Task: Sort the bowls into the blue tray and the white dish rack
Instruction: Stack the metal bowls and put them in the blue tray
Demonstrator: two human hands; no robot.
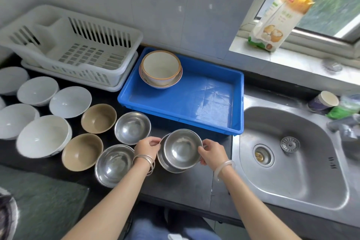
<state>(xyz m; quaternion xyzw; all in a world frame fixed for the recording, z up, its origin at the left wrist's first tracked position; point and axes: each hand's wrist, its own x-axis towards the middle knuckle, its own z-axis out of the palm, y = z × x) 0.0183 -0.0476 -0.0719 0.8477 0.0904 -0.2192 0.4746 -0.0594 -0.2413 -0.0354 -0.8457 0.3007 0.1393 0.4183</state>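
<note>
- At the desk [185, 183] front, our left hand [148, 147] and right hand [211, 152] pinch opposite rims of a steel bowl [182, 149] with curled fingers
- It sits tilted over a second bowl [165, 166], just before the tray [194, 101]
- Two stacked bowls [160, 68] lie in the tray's far left corner
- We see the rack [78, 45] left of it
</note>
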